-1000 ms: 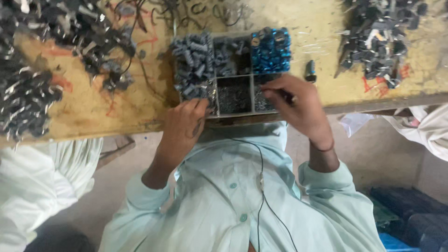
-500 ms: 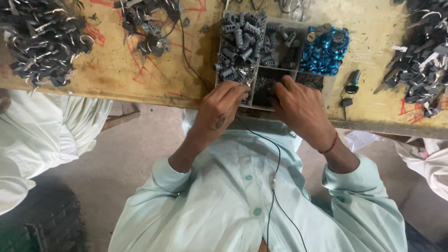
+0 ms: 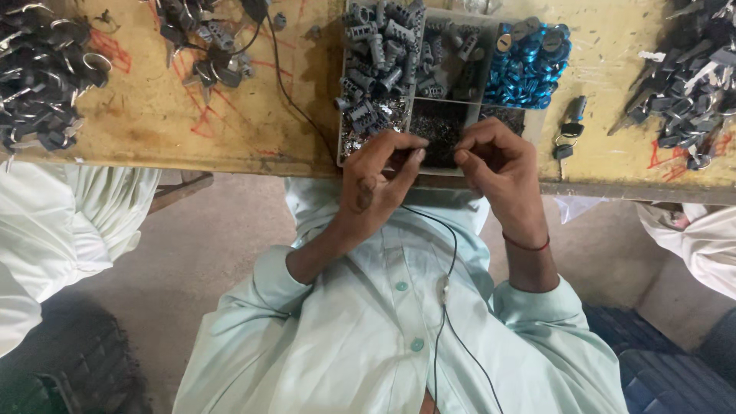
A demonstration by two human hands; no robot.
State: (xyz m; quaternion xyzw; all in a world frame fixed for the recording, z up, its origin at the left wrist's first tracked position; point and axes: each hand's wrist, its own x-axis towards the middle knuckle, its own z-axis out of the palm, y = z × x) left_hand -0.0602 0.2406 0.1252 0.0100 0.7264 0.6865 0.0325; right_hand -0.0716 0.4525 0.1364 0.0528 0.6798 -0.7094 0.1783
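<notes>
Both your hands have drawn together; left hand (image 3: 377, 184) and right hand (image 3: 498, 172) fingers pinched nearly shut over the tray (image 3: 341, 115), on something too small to tell.

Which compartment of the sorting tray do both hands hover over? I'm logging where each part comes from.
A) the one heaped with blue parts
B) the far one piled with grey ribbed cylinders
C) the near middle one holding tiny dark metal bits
C: the left hand and right hand meet fingertip to fingertip above the small dark bits, with the blue parts and grey cylinders farther off.
</notes>
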